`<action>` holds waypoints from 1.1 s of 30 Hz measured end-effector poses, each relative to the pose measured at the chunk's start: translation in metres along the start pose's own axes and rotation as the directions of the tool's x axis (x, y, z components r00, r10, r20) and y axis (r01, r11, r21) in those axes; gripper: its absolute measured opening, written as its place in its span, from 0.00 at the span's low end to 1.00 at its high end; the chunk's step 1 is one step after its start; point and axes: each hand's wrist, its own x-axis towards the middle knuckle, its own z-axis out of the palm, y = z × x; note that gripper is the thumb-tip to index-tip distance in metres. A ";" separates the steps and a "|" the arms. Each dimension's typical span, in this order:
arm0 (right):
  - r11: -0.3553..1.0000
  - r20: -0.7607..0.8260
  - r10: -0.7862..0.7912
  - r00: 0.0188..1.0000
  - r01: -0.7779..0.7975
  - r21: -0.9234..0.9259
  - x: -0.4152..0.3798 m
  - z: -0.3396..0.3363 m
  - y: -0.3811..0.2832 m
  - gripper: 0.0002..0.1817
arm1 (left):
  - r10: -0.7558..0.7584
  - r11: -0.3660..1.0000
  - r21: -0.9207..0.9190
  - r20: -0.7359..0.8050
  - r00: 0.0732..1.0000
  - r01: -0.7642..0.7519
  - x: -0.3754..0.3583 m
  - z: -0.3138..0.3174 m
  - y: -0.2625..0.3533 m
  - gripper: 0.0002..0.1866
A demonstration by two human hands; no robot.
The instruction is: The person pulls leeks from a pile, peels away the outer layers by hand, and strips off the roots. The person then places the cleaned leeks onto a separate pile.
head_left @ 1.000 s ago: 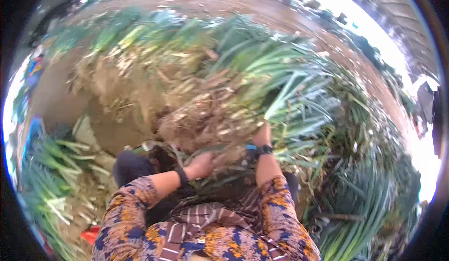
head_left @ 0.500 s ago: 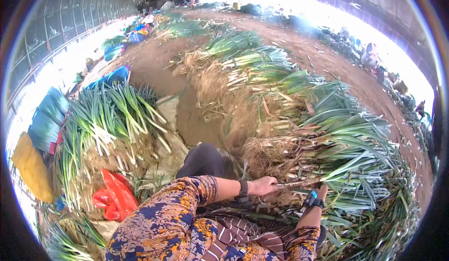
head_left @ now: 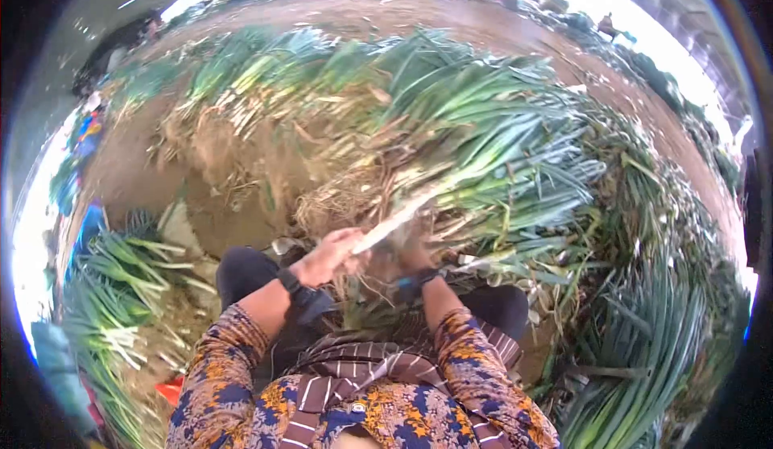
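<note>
My left hand [head_left: 328, 257] is closed around the pale lower end of a leek [head_left: 398, 218]. The stalk slants up and to the right, its green leaves overlapping the heap. Close beside it, on the right, is my right hand [head_left: 415, 257], just below the stalk. Motion smears its fingers, so I cannot make out whether it grips anything. In front of both hands lies a long pile of leeks [head_left: 491, 143], brown roots toward me and green leaves pointing away. Dry roots and dirt [head_left: 338, 199] hang at its near edge.
Leeks with white stalks [head_left: 121, 288] lie at my left, near a bit of red plastic [head_left: 170, 390]. More green leaves [head_left: 644, 352] are heaped at my right. A dirt path [head_left: 322, 12] runs behind the pile. My knees [head_left: 241, 276] are bent at the pile's edge.
The view has swung to the right. My left hand still holds a stalk, which now slants more steeply up and away. My right hand has come nearer to the left one and is blurred.
</note>
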 end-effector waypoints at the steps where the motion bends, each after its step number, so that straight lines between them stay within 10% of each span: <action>1: 0.999 0.048 0.045 0.998 -0.043 -0.027 -0.019 0.013 0.002 0.24 | 0.031 0.999 -0.013 -0.007 1.000 -0.031 0.003 -0.005 0.002 0.19; 8: 0.833 0.210 0.403 0.891 -0.262 -0.487 -0.090 -0.039 0.022 0.21 | 0.003 0.988 -0.152 0.014 1.000 -0.001 0.003 -0.018 0.021 0.13; 11: 0.770 0.131 -0.035 0.991 0.110 -0.628 -0.024 -0.079 0.041 0.15 | -0.016 0.992 -0.121 0.016 1.000 0.018 0.003 -0.015 0.016 0.12; 12: 0.972 -0.129 0.209 0.969 -0.192 0.134 -0.031 -0.122 -0.005 0.12 | -0.035 0.994 -0.104 0.017 0.999 0.037 0.001 -0.010 0.014 0.13; 13: 0.903 -0.341 0.046 0.939 0.107 0.416 -0.018 -0.134 -0.013 0.13 | -0.036 0.997 -0.074 0.025 0.999 0.037 0.001 -0.008 0.010 0.13; 15: 0.515 -0.451 0.131 0.883 0.328 0.792 -0.005 -0.157 -0.041 0.15 | -0.063 0.994 -0.087 0.020 0.998 0.065 0.004 -0.013 -0.004 0.12; 17: 0.025 -0.086 0.329 0.940 0.082 0.996 -0.018 -0.193 -0.094 0.15 | -0.074 0.996 -0.041 -0.011 0.997 0.074 0.005 -0.010 -0.014 0.13; 30: 0.477 -0.248 0.360 0.899 0.051 0.877 0.017 -0.163 -0.044 0.22 | 0.000 0.967 0.253 -0.140 0.990 0.035 0.005 -0.004 -0.040 0.14; 33: 0.413 -0.292 0.378 0.879 0.123 0.903 0.010 -0.161 -0.048 0.25 | 0.012 0.941 0.335 -0.149 0.989 0.039 0.006 -0.001 -0.043 0.15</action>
